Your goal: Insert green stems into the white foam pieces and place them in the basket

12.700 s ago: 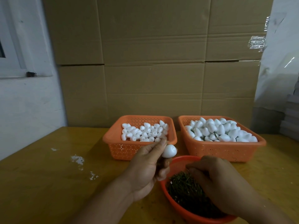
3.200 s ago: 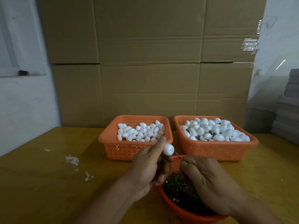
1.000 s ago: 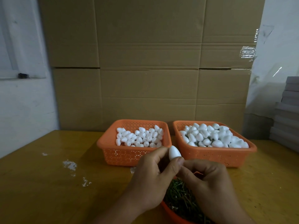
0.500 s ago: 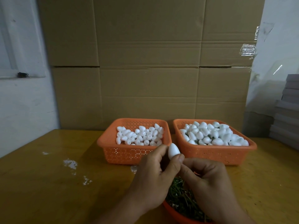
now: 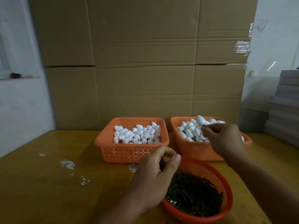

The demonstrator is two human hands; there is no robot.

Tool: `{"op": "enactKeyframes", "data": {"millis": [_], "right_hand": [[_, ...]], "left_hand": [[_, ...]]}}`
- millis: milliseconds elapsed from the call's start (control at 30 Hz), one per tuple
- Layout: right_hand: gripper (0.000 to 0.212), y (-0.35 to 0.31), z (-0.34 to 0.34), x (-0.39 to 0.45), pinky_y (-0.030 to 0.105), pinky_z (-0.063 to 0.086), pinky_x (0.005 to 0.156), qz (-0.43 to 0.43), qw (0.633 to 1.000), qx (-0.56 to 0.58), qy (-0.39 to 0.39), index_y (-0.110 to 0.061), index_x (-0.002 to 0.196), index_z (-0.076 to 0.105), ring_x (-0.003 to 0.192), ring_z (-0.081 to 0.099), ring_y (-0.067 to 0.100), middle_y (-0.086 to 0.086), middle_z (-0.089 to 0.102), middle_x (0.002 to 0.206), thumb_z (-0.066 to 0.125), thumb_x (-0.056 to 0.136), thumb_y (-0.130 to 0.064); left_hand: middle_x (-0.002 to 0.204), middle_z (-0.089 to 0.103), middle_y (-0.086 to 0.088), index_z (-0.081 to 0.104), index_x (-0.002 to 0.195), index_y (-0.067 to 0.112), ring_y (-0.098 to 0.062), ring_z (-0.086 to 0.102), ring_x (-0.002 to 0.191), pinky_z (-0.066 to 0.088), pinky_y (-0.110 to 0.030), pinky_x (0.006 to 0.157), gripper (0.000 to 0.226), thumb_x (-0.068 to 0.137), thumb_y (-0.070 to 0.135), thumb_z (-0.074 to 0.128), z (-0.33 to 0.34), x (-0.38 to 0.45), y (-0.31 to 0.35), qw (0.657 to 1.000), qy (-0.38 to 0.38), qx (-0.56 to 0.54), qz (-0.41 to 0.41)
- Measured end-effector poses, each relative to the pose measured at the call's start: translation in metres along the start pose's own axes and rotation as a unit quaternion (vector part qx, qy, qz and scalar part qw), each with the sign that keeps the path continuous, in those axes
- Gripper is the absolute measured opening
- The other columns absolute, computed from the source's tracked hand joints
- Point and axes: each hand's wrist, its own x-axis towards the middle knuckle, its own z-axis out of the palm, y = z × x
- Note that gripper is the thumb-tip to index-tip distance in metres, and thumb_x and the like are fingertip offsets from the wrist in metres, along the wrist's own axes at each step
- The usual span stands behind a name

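Now right hand [image 5: 224, 139] over the right basket [image 5: 197, 151], fingers pinching a foam piece [image 5: 200, 120] by its stem at center right. Left hand [image 5: 155, 173] loosely curled, holding nothing, beside the stem bowl [image 5: 208, 168] at bottom center.

The right hand [image 5: 224, 139] covers the near foam pieces in the right basket [image 5: 194, 149], its fingers [image 5: 204, 127] blurring any stem under the raised foam piece [image 5: 200, 120], while the left hand [image 5: 153, 180] hides part of the stem bowl [image 5: 208, 168].
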Motion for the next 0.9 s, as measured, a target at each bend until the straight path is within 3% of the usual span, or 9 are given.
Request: {"op": "enactKeyframes", "data": {"millis": [133,200,267,467,600,700,800,867,900], "right_hand": [[0.021,0.009,-0.001,0.041,0.03,0.047,0.052,0.024,0.991,-0.124,0.036,-0.011,0.082,0.079,0.055,0.06,0.018,0.003,0.068,0.061,0.06,0.09,-0.008],[0.021,0.012,0.002,0.058,0.039,0.053,0.064,0.048,0.982,-0.178,0.038,-0.007,0.079,0.078,0.065,0.063,0.027,0.011,0.069,0.067,0.059,0.089,-0.009],[0.019,0.016,0.006,0.071,0.038,0.05,0.068,0.082,0.975,-0.201,0.049,-0.007,0.08,0.076,0.073,0.063,0.031,0.014,0.069,0.075,0.061,0.089,-0.013],[0.027,0.021,0.017,0.085,0.028,0.038,0.052,0.11,0.964,-0.24,0.041,-0.004,0.068,0.065,0.061,0.056,0.025,0.013,0.062,0.068,0.066,0.089,-0.02],[0.022,0.013,0.015,0.078,0.034,0.052,0.059,0.099,0.951,-0.294,0.009,-0.006,0.07,0.061,0.067,0.061,0.028,0.013,0.063,0.07,0.061,0.09,-0.017],[0.023,0.009,0.011,0.073,0.033,0.044,0.061,0.086,0.946,-0.312,0.0,-0.01,0.067,0.058,0.072,0.057,0.029,0.011,0.059,0.073,0.056,0.09,-0.014],[0.041,0.003,0.005,0.061,0.035,0.038,0.067,0.034,0.961,-0.275,0.008,-0.021,0.052,0.048,0.076,0.048,0.028,0.001,0.048,0.06,0.051,0.091,-0.009],[0.041,-0.004,0.0,0.045,0.038,0.038,0.075,-0.007,0.975,-0.223,0.015,-0.024,0.056,0.06,0.087,0.049,0.03,0.0,0.058,0.063,0.053,0.094,-0.012],[0.031,-0.008,-0.002,0.035,0.039,0.037,0.08,-0.024,0.977,-0.21,0.017,-0.023,0.069,0.071,0.1,0.05,0.033,0.003,0.067,0.076,0.057,0.096,-0.017]], "left_hand": [[0.075,0.061,0.01,0.064,0.093,0.033,0.001,0.055,0.065,0.044,-0.02,0.059,0.038,0.087,0.065,0.047,0.0,0.0,0.0,1.0,-0.004,-0.002,-0.002],[0.07,0.059,0.011,0.064,0.09,0.031,0.0,0.054,0.063,0.045,-0.024,0.058,0.038,0.087,0.065,0.048,0.001,0.0,0.0,1.0,-0.01,-0.003,0.0],[0.068,0.059,0.011,0.064,0.088,0.03,-0.002,0.055,0.062,0.047,-0.027,0.058,0.04,0.087,0.066,0.049,0.001,-0.001,0.001,1.0,-0.016,0.004,0.003],[0.055,0.051,0.014,0.054,0.067,0.035,-0.004,0.049,0.052,0.039,-0.023,0.05,0.037,0.086,0.066,0.048,0.002,-0.003,0.002,0.999,-0.02,0.041,0.016],[0.047,0.044,0.016,0.049,0.055,0.04,-0.005,0.043,0.045,0.031,-0.018,0.047,0.044,0.094,0.058,0.044,0.0,-0.002,0.004,0.997,-0.028,0.057,0.033],[0.047,0.045,0.016,0.049,0.056,0.042,-0.004,0.042,0.045,0.031,-0.018,0.047,0.044,0.099,0.049,0.047,-0.002,-0.001,0.002,0.996,-0.033,0.069,0.034],[0.054,0.051,0.015,0.049,0.067,0.04,-0.005,0.046,0.048,0.034,-0.017,0.047,0.033,0.099,0.041,0.054,-0.002,-0.001,0.001,0.995,-0.031,0.085,0.034],[0.064,0.057,0.012,0.049,0.079,0.037,-0.004,0.051,0.052,0.038,-0.019,0.048,0.021,0.099,0.035,0.056,-0.003,0.0,0.001,0.995,-0.022,0.093,0.032],[0.069,0.058,0.013,0.048,0.084,0.036,-0.004,0.053,0.055,0.039,-0.018,0.048,0.017,0.099,0.032,0.056,-0.004,0.0,0.001,0.995,-0.014,0.098,0.034]]}}
